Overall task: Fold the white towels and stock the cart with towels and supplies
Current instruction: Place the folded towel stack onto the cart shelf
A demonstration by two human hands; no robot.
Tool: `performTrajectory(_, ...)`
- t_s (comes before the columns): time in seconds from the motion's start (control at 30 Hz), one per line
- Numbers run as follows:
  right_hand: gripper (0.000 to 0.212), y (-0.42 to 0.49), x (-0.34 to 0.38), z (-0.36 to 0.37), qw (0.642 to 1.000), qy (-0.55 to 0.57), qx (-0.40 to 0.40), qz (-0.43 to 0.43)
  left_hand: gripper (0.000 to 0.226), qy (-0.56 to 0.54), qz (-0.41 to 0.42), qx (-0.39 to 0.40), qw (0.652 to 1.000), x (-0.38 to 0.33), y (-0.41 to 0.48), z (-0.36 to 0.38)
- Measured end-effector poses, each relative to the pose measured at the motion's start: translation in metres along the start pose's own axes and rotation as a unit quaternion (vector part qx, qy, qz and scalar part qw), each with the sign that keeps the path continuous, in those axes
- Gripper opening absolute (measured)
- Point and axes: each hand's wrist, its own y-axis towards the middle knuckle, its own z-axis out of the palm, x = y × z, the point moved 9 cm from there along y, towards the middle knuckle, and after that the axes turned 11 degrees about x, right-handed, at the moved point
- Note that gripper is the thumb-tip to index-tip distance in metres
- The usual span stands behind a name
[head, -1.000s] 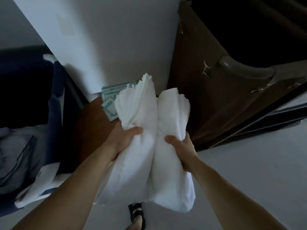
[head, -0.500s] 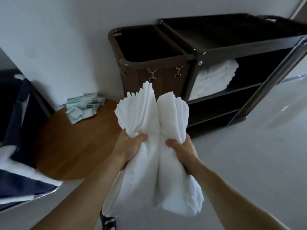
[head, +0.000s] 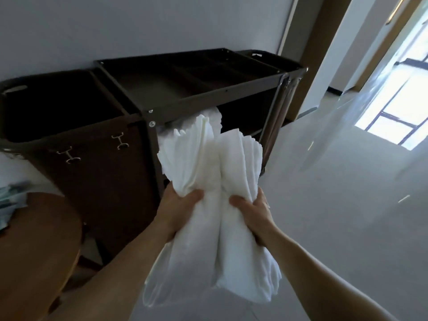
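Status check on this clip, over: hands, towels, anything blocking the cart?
Both hands busy: left hand and right hand grip the folded white towels, held up facing the cart. Other shelved towels sit inside. Nothing seen blocking the opening.

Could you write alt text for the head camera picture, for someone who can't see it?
The person's left hand and right hand grip a bundle of folded white towels before a dark housekeeping cart against a wall. A stack of towels lies on its shelf; a round wooden table stands at left.
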Motion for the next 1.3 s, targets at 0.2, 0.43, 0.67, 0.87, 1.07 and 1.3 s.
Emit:
performTrajectory(0.2,0.071,0.09,0.012,-0.091,0.999,0.009,-0.032,-0.014,0.045,0.006,0.013,0.023,1.0,-0.016,0.105,0.082)
performTrajectory(0.43,0.083,0.212,0.014,-0.188,0.999,-0.011,-0.019,-0.029,0.062,0.019,0.02,0.007,1.0,-0.026,0.214,0.177)
performTrajectory(0.67,0.096,0.344,0.042,-0.234,0.99,-0.086,0.052,-0.103,0.087,0.03,0.023,-0.109,0.993,-0.017,0.306,0.22)
performTrajectory(0.87,0.096,0.437,0.033,-0.23,0.978,-0.097,0.092,-0.162,0.095,0.086,0.058,-0.179,0.978,0.019,0.367,0.226)
performTrajectory(1.07,0.09,0.527,0.013,-0.22,0.962,-0.123,0.118,-0.213,0.087,0.117,0.066,-0.244,0.961,0.056,0.429,0.227)
performTrajectory(1.3,0.094,0.596,0.046,-0.198,0.937,-0.216,0.201,-0.185,0.045,0.134,-0.017,-0.334,0.933,0.024,0.468,0.212)
